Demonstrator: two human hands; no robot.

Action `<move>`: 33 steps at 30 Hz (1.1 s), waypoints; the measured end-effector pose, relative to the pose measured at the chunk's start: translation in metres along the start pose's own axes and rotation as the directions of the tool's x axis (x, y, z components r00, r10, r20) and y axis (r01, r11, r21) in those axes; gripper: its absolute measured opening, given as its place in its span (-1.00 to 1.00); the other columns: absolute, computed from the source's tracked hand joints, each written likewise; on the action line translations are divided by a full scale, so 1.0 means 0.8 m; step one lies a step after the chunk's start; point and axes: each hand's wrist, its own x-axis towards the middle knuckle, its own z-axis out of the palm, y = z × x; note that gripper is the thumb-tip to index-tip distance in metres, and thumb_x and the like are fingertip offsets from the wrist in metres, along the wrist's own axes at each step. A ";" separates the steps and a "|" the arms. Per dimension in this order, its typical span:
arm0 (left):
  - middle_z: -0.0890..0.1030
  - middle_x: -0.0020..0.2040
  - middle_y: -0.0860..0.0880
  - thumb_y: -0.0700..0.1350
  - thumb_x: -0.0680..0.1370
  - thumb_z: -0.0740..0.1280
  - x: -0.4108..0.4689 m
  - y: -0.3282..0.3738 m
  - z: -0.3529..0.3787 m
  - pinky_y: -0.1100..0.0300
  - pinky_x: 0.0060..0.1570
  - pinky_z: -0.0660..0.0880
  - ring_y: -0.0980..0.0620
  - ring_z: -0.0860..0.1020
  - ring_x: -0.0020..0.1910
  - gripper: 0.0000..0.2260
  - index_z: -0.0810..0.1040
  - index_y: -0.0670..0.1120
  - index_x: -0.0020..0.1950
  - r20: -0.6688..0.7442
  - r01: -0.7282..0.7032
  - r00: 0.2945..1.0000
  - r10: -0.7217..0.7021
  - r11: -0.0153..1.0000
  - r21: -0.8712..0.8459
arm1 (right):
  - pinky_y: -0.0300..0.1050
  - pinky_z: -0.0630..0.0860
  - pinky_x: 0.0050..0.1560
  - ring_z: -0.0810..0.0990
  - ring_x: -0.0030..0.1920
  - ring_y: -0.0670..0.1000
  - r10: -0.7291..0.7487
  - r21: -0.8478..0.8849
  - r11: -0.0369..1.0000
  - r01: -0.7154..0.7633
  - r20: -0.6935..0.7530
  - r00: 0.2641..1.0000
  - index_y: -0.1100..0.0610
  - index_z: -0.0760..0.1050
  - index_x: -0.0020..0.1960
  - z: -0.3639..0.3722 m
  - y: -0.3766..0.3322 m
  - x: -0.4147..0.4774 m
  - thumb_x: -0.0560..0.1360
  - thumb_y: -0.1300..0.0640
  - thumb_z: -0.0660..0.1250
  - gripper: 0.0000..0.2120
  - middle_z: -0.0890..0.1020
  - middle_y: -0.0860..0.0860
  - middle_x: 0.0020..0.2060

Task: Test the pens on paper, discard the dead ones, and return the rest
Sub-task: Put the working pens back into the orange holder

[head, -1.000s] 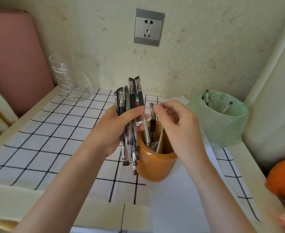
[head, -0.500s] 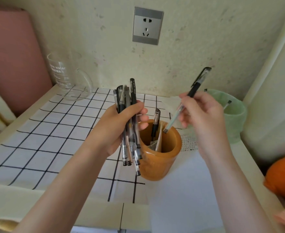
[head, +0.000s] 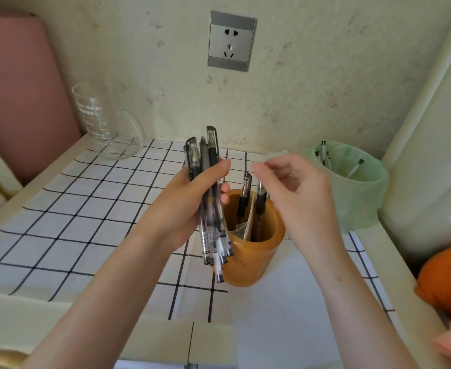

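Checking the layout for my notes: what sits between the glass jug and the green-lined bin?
In the head view, the left hand gripping a bundle of pens, the orange pen cup and the right hand.

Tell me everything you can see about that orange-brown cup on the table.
The orange-brown cup is a round, smooth, glossy holder, maybe plastic or resin. It stands upright on the white black-grid cloth, at the edge of a white paper sheet. Two black capped pens and some folded paper stand inside. The left hand's pen bundle overlaps its left rim in view.
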 end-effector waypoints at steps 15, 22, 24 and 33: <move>0.51 -0.22 -0.16 0.01 0.51 0.27 -0.007 0.002 0.004 0.18 -0.16 0.51 -0.05 0.52 -0.19 -0.61 0.47 -0.32 0.09 0.081 0.000 0.997 -0.005 0.999 0.054 | -0.46 0.33 -0.48 0.49 -0.53 -0.22 0.165 0.188 0.949 -0.251 0.381 0.910 0.13 0.60 -0.10 0.014 -0.015 -0.007 0.43 0.22 0.41 -0.95 0.58 -0.08 -0.48; 0.58 -0.36 -0.04 -0.08 0.53 0.30 -0.008 0.004 0.005 0.30 -0.40 0.52 0.08 0.57 -0.41 -0.76 0.47 -0.24 0.06 0.011 0.031 0.999 -0.031 1.000 0.008 | -0.45 0.31 -0.51 0.45 -0.57 -0.21 0.197 0.269 0.926 -0.265 0.254 0.947 0.16 0.58 -0.18 0.019 -0.016 -0.009 0.47 0.26 0.35 -0.92 0.58 -0.03 -0.43; 0.55 -0.42 -0.02 -0.08 0.53 0.29 -0.010 0.005 0.005 0.30 -0.48 0.45 0.09 0.53 -0.47 -0.79 0.47 -0.22 0.02 -0.005 0.022 1.000 -0.021 0.997 0.080 | -0.45 0.29 -0.53 0.43 -0.58 -0.19 0.196 0.285 0.920 -0.270 0.262 0.945 0.20 0.57 -0.15 0.020 -0.018 -0.011 0.49 0.23 0.34 -0.93 0.59 0.02 -0.42; 0.55 -0.28 -0.09 -0.08 0.52 0.30 -0.011 0.007 0.013 0.32 -0.27 0.55 0.08 0.57 -0.31 -0.75 0.56 -0.27 -0.01 0.045 -0.015 0.999 0.013 0.999 0.043 | -0.42 0.23 -0.60 0.37 -0.63 -0.18 0.231 0.421 0.842 -0.337 0.283 0.931 0.23 0.54 -0.13 0.018 -0.022 -0.008 0.48 0.08 0.39 -0.80 0.44 -0.08 -0.53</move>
